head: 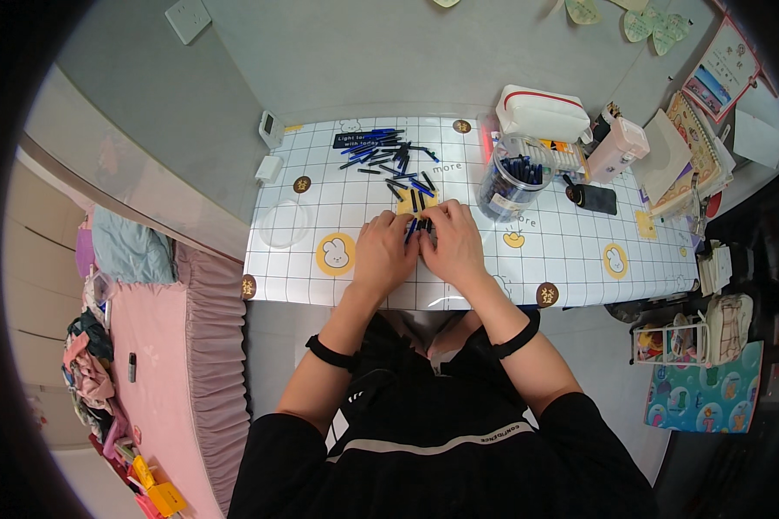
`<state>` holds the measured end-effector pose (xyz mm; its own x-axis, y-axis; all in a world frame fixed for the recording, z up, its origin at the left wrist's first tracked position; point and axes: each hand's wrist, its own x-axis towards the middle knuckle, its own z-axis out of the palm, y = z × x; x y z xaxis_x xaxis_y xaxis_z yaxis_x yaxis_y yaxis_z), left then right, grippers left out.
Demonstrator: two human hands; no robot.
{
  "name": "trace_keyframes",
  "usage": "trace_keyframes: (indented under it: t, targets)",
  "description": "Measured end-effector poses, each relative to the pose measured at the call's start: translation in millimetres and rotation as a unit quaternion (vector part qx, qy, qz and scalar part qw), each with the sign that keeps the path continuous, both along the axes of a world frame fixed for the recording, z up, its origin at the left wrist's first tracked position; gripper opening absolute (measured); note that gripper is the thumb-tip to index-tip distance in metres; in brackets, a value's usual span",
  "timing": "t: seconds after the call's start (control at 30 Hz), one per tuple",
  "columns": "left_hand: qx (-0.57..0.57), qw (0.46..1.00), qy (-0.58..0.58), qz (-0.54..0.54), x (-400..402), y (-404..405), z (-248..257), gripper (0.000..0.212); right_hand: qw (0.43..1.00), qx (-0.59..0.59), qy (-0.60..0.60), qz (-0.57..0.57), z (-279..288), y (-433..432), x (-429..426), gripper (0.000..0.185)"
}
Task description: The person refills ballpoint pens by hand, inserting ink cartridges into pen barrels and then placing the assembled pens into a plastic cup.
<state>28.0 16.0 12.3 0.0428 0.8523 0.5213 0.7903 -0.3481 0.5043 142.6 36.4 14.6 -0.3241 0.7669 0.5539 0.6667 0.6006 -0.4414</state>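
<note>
My left hand [386,252] and my right hand [454,245] meet near the front of the table, thumbs close together. Between their bent fingers are a few short blue and black ink cartridges [411,229], partly hidden by the fingertips. Just beyond, more cartridges lie on a small yellow patch [402,205]. A loose pile of blue and black cartridges [380,152] spreads towards the wall, some pointing different ways. To the right of my hands stands a clear plastic jar [503,194] without a lid on it, holding many similar dark cartridges.
A round clear lid [284,224] lies on the gridded tablecloth [383,295] at left. Behind the jar are a white pouch [544,113] and a pink box [617,150]. A black case [591,198] lies right of it. Notebooks [694,152] lean at far right; a pink bed [156,324] is left.
</note>
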Motion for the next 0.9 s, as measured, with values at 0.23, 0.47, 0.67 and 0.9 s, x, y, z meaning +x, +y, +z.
trace_keyframes:
  t: [0.23,0.47,0.67,0.9]
  targets:
    - [-0.003,1.0,0.0,-0.005,-1,1,-1,0.016,1.0,-0.018,0.004,0.008,0,2,-1,0.019]
    - [-0.015,1.0,-0.014,-0.012,0,3,0,0.016,0.997,-0.068,-0.032,-0.008,9,1,-1,0.017]
    - [-0.009,0.999,-0.015,-0.027,2,1,1,0.014,0.986,-0.148,-0.073,-0.018,17,-3,3,0.02]
    - [-0.097,0.995,0.003,-0.038,0,1,11,0.013,0.977,-0.187,-0.103,0.01,23,-5,9,0.018]
